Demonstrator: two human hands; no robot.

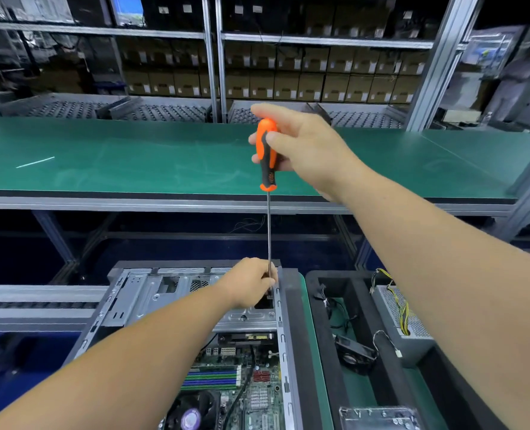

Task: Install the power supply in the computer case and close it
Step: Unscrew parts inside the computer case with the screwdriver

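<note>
An open computer case [139, 293] lies in front of me, its motherboard [251, 392] showing. My right hand [304, 147] grips the orange and black handle of a long screwdriver [267, 153], held upright. Its thin shaft runs straight down into the case's far right corner. My left hand [251, 287] pinches the lower shaft there, hiding the tip. A grey power supply [403, 311] with yellow and black cables rests in the black foam tray [363, 305] to the right of the case.
A small black fan [353, 356] and loose wires lie in the tray, and a clear plastic box [378, 417] sits at its near end. A green-topped shelf [133, 156] runs across behind the case. Racks of cardboard boxes [288, 76] stand beyond.
</note>
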